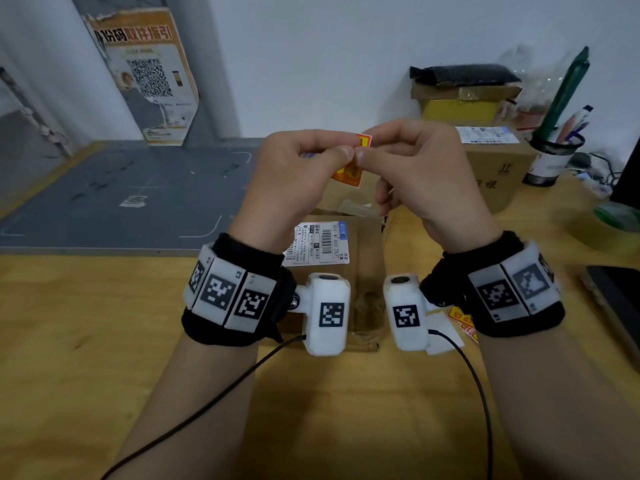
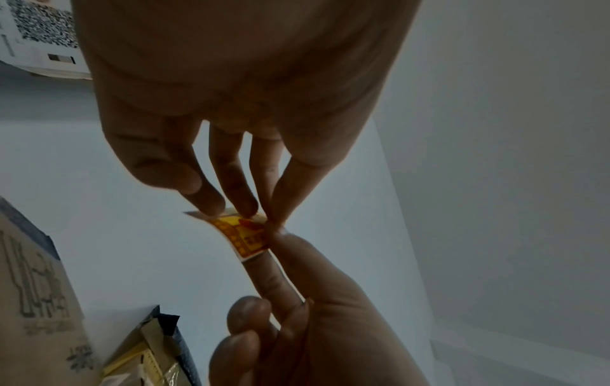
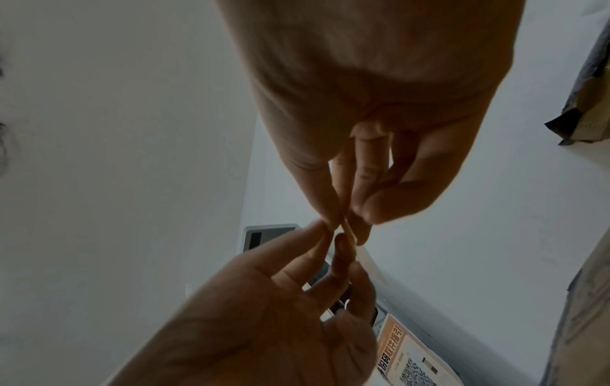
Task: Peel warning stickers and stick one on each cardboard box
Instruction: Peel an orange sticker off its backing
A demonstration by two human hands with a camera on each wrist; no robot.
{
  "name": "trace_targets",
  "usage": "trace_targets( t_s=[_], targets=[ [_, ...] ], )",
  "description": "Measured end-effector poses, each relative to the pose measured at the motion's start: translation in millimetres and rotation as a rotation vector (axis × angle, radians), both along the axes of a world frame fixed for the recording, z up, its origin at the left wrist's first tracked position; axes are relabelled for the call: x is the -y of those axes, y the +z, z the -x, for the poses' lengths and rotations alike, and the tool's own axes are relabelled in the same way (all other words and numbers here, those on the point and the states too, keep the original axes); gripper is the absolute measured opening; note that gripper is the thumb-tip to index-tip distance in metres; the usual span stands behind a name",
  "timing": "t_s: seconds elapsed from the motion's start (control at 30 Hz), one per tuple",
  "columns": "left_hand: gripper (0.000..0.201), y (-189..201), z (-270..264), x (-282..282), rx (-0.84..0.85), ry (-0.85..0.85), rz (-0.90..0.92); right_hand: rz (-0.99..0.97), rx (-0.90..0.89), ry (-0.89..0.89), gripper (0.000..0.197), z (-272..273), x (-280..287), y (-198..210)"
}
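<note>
1. Both hands pinch one orange-and-yellow warning sticker [image 1: 349, 173]: left hand [image 1: 294, 181] clamps its left edge between thumb and fingertips [image 2: 246, 206], right hand [image 1: 426, 174] pinches the right edge, thumb tips almost touching.
2. Sticker is held in the air over the far end of the near cardboard box [image 1: 367, 244], curling; white backing shows at one edge in the left wrist view.
3. Near box lies flat on the wooden desk [image 1: 86, 323], shipping label [image 1: 320, 242] on top.
4. Second cardboard box [image 1: 495, 168] sits far right, also labelled.
5. More stickers [image 1: 462, 322] lie on the desk under the right wrist.
6. Pen cup [image 1: 550, 157] far right, grey mat [image 1: 114, 192] far left.
</note>
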State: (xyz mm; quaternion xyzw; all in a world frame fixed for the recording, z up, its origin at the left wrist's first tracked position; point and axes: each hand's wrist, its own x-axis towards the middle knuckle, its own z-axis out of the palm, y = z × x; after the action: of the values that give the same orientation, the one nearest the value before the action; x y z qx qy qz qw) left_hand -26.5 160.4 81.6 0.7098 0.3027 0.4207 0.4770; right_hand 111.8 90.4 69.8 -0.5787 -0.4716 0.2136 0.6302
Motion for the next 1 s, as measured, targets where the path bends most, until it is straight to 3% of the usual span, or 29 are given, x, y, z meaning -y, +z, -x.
trace_targets(
  t_s=[1.0],
  targets=[
    [0.013, -4, 0, 1, 0.029, -0.037, 0.054, 0.017, -0.064, 0.034, 0.009, -1, 10, 4]
  ],
)
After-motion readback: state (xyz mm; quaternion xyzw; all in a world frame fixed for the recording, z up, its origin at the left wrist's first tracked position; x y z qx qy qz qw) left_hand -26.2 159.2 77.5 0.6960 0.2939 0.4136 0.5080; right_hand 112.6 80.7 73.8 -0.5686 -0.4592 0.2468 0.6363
